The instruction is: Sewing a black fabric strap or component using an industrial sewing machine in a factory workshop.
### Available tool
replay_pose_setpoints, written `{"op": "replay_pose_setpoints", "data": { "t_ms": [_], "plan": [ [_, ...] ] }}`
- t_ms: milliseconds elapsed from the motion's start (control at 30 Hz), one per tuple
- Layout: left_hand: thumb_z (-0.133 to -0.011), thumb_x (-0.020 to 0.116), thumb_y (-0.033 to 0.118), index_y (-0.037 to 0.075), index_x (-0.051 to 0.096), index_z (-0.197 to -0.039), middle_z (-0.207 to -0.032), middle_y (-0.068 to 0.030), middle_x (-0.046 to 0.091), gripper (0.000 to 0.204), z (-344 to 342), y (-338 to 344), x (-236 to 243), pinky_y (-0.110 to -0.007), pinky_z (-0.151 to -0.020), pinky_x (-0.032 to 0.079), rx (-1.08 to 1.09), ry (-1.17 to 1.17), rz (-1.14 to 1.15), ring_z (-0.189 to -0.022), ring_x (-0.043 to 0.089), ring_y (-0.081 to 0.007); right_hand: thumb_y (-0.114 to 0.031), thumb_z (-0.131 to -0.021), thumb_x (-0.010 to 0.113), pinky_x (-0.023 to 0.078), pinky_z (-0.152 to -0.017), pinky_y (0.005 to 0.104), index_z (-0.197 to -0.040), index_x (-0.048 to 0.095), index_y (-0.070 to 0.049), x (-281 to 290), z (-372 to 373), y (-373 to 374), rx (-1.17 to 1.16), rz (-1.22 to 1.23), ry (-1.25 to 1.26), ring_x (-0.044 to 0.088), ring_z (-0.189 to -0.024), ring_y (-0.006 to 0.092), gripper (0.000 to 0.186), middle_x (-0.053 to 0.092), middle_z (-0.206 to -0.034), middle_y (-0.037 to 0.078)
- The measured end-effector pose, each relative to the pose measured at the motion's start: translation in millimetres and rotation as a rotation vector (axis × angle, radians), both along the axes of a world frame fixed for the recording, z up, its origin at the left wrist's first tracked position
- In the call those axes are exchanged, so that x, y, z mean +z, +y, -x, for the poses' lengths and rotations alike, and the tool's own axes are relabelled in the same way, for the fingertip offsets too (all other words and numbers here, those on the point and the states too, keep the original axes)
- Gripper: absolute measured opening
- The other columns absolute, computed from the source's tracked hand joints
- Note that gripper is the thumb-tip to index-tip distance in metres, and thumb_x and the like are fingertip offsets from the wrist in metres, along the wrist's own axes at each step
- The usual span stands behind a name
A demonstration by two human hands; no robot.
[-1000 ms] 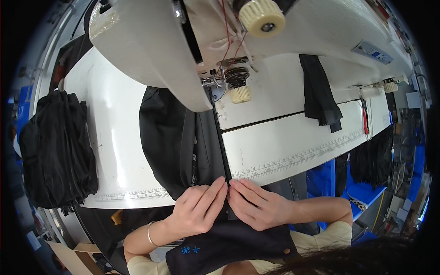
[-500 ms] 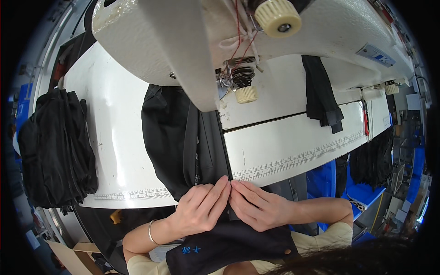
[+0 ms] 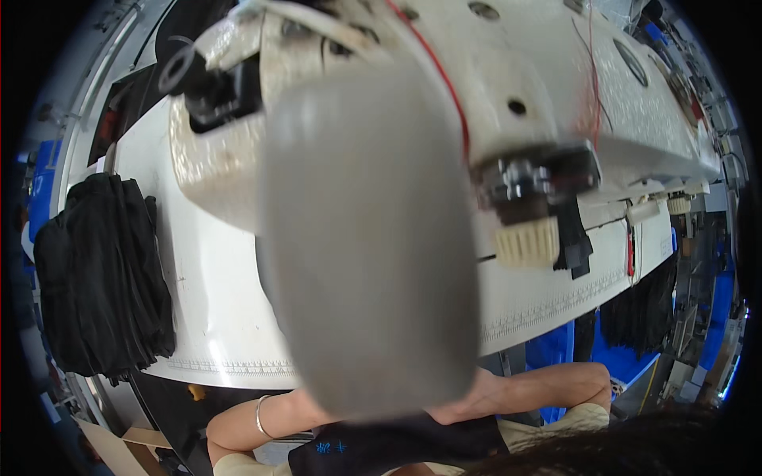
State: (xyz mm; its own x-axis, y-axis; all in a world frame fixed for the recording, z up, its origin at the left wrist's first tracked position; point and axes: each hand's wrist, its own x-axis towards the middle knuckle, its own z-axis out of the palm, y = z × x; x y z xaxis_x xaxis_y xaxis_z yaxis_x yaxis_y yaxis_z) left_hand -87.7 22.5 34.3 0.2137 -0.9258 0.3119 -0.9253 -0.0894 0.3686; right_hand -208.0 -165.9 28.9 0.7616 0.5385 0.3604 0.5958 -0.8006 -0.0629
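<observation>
A blurred grey oblong part (image 3: 373,238) of the white sewing machine (image 3: 524,71) fills the middle of the view and hides the fingers of both hands. Just the wrist end of my left hand (image 3: 309,407) shows at its lower left, with a bangle on the forearm. On the other side, the back edge of my right hand (image 3: 470,399) comes out from behind it. Whatever the fingers touch is covered. Only a thin dark edge of the black cloth (image 3: 265,278) peeks out left of the grey part.
A thick pile of black cloth pieces (image 3: 103,278) lies at the table's left end. Under the machine arm at right is a folded black strip (image 3: 575,246), near a red-handled tool (image 3: 631,255). A printed ruler (image 3: 548,305) follows the front edge. Black pieces (image 3: 639,309) hang beside a blue bin (image 3: 623,353).
The view has shifted closer to the machine, so its head looks larger. The grey part now covers my hands and most of the black cloth, where both hands earlier pinched the cloth's edge.
</observation>
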Motion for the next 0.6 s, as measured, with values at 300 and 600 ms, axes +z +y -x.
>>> {"op": "replay_pose_setpoints", "data": {
  "t_ms": [300,600],
  "plan": [
    [-0.059,0.062,0.007,-0.003,0.066,-0.096,-0.101,-0.0162,0.063,0.038,-54.1,-18.9,-31.9,-0.037,-0.068,0.053,0.014,-0.055,0.014,-0.084,0.061,-0.0284,-0.018,-0.075,0.057,0.05,-0.095,0.048,-0.1,0.064,0.007,-11.8,-58.3,-27.3,0.09,-0.07,0.109,0.063,-0.097,0.0326,0.036,0.063,-0.101,0.018],
    [-0.074,0.065,0.003,0.002,0.07,-0.099,-0.104,-0.0175,0.067,0.026,-91.3,-24.3,-10.2,-0.04,-0.082,0.053,0.216,0.238,-0.033,-0.09,0.066,-0.0338,-0.015,-0.066,0.064,0.051,-0.069,0.0344,-0.09,0.062,-0.005,-23.0,-96.9,-36.5,-0.034,-0.183,0.048,0.058,-0.082,0.0225,0.027,0.06,-0.081,0.006]
  ]
}}
